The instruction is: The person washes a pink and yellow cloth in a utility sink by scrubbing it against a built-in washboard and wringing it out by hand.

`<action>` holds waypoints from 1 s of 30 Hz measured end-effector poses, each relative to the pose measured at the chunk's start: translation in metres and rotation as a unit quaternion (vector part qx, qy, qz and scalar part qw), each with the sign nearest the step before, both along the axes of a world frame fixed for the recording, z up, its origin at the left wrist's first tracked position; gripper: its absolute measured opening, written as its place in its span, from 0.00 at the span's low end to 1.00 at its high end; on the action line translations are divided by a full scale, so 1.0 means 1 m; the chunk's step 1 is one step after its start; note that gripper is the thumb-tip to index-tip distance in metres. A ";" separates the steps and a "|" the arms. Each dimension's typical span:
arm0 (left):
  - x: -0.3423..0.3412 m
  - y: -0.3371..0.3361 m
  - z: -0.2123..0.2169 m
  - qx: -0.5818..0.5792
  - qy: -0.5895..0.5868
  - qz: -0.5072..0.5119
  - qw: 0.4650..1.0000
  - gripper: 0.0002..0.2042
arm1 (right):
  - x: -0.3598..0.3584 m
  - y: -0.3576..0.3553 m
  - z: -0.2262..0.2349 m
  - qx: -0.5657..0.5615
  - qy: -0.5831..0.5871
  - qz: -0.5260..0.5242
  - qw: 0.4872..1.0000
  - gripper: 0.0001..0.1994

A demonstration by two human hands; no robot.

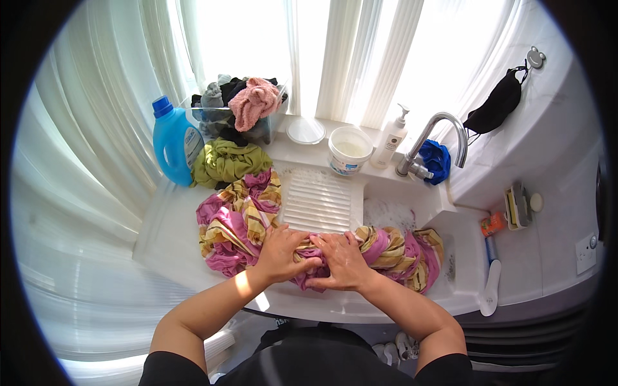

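The cloth (243,215) is a large bunched piece patterned in pink and yellow, with thin dark stripes across the yellow parts. It lies along the near edge of the sink counter (170,241): a loose, crumpled heap at the left, a narrower section under the hands, and a twisted, rope-like length at the right, extending into the basin (454,248).

The left hand (283,255) and the right hand (341,260) rest palm down on the narrow section, side by side. On each, the thumb is spread from the fingers and points inward. The fingers reach toward the far side of the cloth; whether they are closed around it cannot be determined.

The counter is white and glossy. A ribbed washboard (317,202) is located directly beyond the hands, with foam near its far edge. Foam is also visible in the basin to its right. A curved metal faucet (460,145) stands at the far right corner. Along the far side, left to right, are a blue bottle (170,141), a clear bin (215,116) of clothes, a round white lid (306,130), a white tub (349,149) and a pump bottle (389,138). A green garment (232,161) lies in front of the bin. White curtains (96,122) hang at the left and before the bright window. A black mask (496,103) hangs on the right wall. Shoes (405,346) are on the floor below.
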State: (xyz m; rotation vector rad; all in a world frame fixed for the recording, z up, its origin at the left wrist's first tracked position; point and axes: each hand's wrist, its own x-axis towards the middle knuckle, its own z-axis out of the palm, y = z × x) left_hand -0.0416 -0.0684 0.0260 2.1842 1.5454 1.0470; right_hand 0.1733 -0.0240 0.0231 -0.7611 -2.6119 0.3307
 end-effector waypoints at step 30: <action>-0.032 0.124 -0.050 0.104 0.099 0.166 0.976 0.08 | -0.092 0.094 -0.029 -0.007 0.048 -0.309 0.950 0.18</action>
